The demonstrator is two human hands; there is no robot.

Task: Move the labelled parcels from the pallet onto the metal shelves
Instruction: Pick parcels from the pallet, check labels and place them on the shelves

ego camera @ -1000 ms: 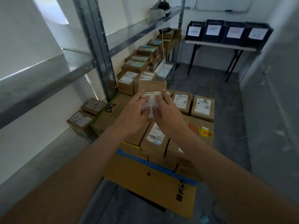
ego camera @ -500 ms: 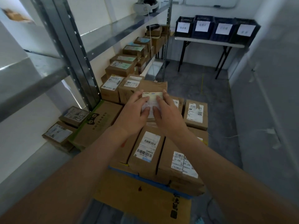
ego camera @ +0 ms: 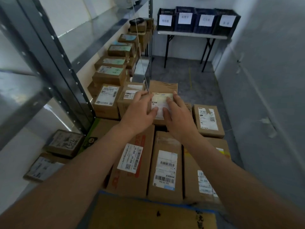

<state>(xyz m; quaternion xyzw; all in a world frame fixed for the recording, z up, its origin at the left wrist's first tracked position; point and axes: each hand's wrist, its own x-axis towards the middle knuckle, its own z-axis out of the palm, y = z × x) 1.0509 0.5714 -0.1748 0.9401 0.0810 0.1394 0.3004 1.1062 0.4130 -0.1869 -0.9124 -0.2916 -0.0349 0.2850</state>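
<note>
Fig. Parcel pick-up, head view, near to far.

Foreground: flattened cardboard sheet (ego camera: pixel 148 214) w/ blue tape edge; behind it a row of labelled parcels (ego camera: pixel 165 167) lying on the stack, barcodes up. The pallet itself is hidden under the boxes.

Mid: both forearms reach fwd over that row. Left hand (ego camera: pixel 140 111) and right hand (ego camera: pixel 179 116) flank one brown parcel (ego camera: pixel 164 91) at the far part of the stack, which sits just beside the shelf boxes. Left fingers are loosely spread, tips on the parcel's left edge, thumb on its white label (ego camera: pixel 160 103). Right fingers curl over the right edge, thumb on the label too. Whether the parcel is off the stack yet cannot be told.

Step (judged): grasp/lift of the next parcel, early in the transfer, since many parcels remain on the stack. Next move calls for a firm two-sided squeeze, a lift clear of neighbours, then a swing left to a free spot on the metal shelves (ego camera: pixel 92 40).

Far: shelf boxes (ego camera: pixel 109 75) in a line along the lower shelf; a thin cord (ego camera: pixel 140 52) hanging in front; folding table (ego camera: pixel 192 35) w/ four dark crates (ego camera: pixel 198 20) carrying paper signs.
</note>
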